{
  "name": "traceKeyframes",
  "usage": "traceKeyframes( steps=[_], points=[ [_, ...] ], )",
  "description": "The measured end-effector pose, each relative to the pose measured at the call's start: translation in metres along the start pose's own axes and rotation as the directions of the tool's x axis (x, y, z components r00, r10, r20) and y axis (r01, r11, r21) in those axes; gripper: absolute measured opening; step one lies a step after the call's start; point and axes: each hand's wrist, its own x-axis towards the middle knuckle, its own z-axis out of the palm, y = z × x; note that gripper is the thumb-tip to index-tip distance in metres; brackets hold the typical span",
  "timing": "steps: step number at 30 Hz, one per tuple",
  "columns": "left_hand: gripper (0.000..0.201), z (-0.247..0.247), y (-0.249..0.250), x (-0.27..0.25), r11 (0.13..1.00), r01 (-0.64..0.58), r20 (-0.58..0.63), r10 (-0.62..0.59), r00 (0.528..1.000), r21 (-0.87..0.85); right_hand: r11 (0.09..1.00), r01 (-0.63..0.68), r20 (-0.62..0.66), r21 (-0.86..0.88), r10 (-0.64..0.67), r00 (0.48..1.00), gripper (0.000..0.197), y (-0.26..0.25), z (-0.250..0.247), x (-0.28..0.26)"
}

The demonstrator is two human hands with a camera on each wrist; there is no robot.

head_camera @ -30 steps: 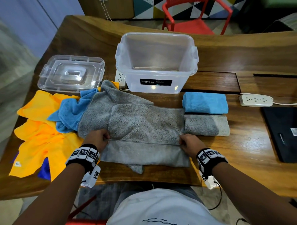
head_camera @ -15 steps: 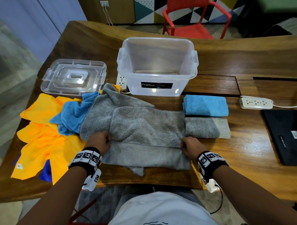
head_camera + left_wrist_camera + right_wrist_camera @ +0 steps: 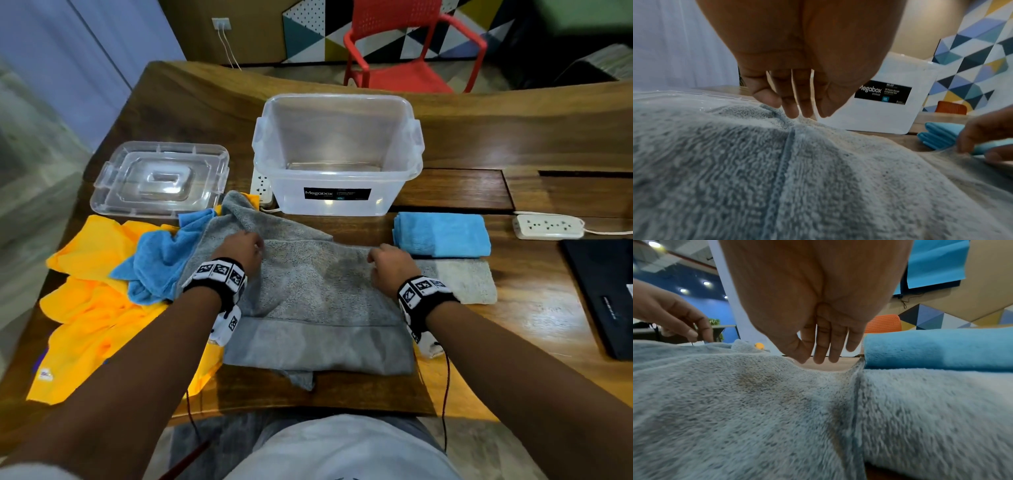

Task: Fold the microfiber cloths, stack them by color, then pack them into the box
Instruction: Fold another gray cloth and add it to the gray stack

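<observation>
Grey microfiber cloth [image 3: 318, 291] lies half-folded; left hand [image 3: 241, 251] and right hand [image 3: 390, 265] pinch its far corners. Draw both evenly toward the near edge, keeping corners aligned.

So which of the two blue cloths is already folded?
The blue cloth right of the box, a neat rectangle beyond the folded gray one. The other blue cloth lies crumpled on the yellow cloths.

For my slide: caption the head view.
Both hands, left hand and right hand, fold a grey cloth before the empty box.
</observation>
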Motion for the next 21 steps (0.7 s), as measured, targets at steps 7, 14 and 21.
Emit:
traceKeyframes(
  steps=[7, 14, 21],
  points=[
    [0.036, 0.007, -0.005, 0.026, 0.996, -0.007, 0.104, -0.002, 0.995, 0.086, 0.977, -0.073, 0.123, -0.202, 0.099, 0.987, 0.036, 0.011, -0.002, 0.023],
    [0.042, 0.013, -0.011, 0.036, 0.991, 0.008, 0.194, -0.035, 0.98, 0.136, 0.984, -0.134, 0.172, -0.121, 0.154, 0.973, 0.031, 0.021, 0.002, 0.032],
    [0.041, 0.012, -0.011, 0.038, 0.993, 0.02, 0.247, -0.048, 0.968, 0.114, 0.98, -0.184, 0.112, -0.078, 0.192, 0.975, 0.031, 0.017, -0.008, 0.036]
  ],
)
